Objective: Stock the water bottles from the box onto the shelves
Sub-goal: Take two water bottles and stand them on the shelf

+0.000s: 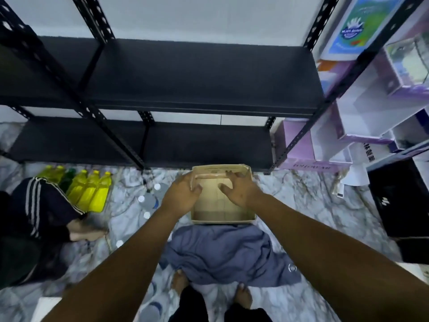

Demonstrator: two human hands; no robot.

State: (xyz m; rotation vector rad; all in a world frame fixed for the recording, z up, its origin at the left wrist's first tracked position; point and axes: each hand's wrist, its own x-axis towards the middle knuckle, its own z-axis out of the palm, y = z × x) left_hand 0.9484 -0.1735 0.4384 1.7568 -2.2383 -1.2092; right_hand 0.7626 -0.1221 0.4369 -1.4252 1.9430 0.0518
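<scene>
Left hand [180, 194] has its grip pinched on the left wall of the box [222, 216]. Right hand [236, 190] is spread and holds nothing, fingertips on the far flap. Bottles [148, 201] lie left of the box.

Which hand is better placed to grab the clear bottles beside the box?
Left. The left hand grips the cardboard box on the side nearest the water bottles; the right hand is farther off.

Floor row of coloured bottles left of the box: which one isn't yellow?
The dark green plastic bottle. It is the only dark one in the row, and bright yellow plastic bottles flank it on both sides.
</scene>
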